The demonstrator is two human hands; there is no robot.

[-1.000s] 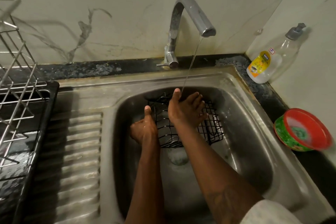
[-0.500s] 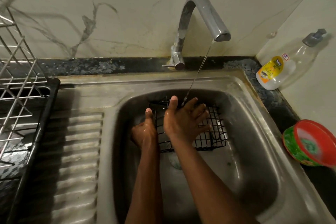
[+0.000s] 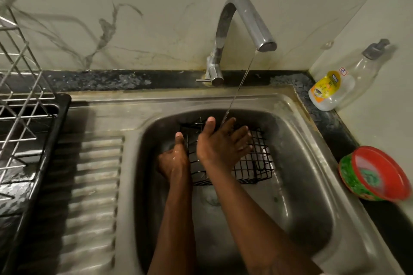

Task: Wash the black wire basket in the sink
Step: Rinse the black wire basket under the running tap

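Rinse step | right hand (image 3: 221, 147) spread flat over black wire basket (image 3: 257, 163) under tap stream (image 3: 237, 94) | left hand (image 3: 173, 161) at its side, grip indiscernible | next: probably rotate basket.

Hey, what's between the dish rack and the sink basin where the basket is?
In the head view, the ribbed steel drainboard lies between the dish rack and the sink basin, which holds the black wire basket.
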